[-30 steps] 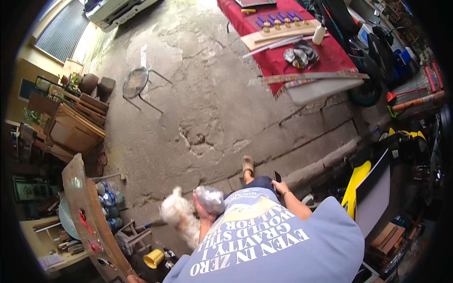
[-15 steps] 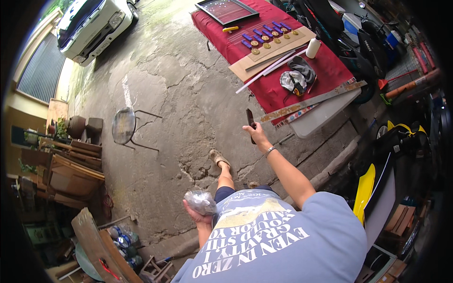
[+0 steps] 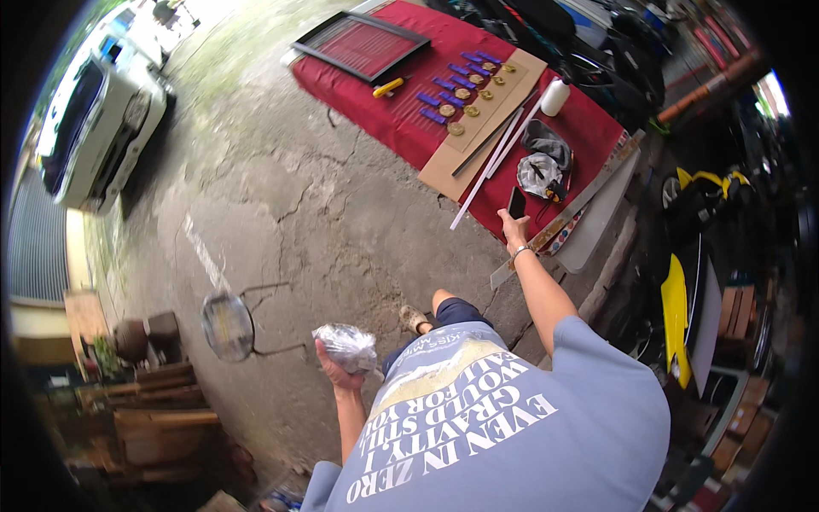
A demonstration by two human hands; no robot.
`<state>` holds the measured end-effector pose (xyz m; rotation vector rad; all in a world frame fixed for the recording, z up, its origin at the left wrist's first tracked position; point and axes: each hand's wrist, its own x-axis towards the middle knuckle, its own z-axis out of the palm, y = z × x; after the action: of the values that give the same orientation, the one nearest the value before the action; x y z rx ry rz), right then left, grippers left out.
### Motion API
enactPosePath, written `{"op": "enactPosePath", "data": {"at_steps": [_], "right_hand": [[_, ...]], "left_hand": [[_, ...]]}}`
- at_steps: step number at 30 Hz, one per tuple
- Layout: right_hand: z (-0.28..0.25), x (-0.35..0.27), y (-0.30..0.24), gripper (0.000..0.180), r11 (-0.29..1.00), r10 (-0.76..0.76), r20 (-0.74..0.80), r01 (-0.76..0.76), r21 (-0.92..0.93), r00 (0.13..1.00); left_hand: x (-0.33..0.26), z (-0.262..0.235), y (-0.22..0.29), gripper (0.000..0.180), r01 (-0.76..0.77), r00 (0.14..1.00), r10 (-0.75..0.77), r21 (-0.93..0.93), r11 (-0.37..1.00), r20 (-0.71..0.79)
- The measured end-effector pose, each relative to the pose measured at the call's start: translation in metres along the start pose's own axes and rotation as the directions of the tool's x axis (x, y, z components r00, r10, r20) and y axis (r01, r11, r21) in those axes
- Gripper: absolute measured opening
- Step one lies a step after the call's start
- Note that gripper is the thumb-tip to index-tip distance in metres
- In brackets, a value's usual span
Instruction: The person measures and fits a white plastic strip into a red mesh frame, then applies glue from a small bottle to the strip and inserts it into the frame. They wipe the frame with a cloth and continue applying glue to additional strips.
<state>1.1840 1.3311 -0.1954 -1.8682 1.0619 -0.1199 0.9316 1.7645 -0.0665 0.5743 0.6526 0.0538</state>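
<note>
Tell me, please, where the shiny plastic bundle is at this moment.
In the head view, the shiny plastic bundle is low and left of centre, in the left hand, between the round stool and the blue-grey shirt.

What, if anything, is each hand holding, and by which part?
The left hand cups a crinkled, clear plastic bundle from its left and near side; the right hand grips a flat, black, phone-like rectangle by its near end.
</note>
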Motion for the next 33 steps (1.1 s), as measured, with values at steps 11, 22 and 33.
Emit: {"op": "enactPosePath", "data": {"at_steps": [11,22,33], "right_hand": [[0.021,0.086,-0.037,0.091,0.95,-0.074,-0.345,-0.04,-0.311,0.936],[0.064,0.106,-0.059,0.073,0.766,-0.145,-0.625,-0.313,-0.561,0.767],[0.174,-0.053,-0.365,0.053,0.567,-0.769,0.435,0.813,0.129,0.468]], "left_hand": [[0.152,0.054,0.066,0.056,0.059,0.997,-0.056,0.052,0.997,-0.055],[0.293,0.201,0.107,0.063,0.286,0.958,-0.284,0.152,0.946,-0.033],[0.435,0.331,0.078,0.067,0.553,0.784,-0.615,0.349,0.756,0.09]]}}
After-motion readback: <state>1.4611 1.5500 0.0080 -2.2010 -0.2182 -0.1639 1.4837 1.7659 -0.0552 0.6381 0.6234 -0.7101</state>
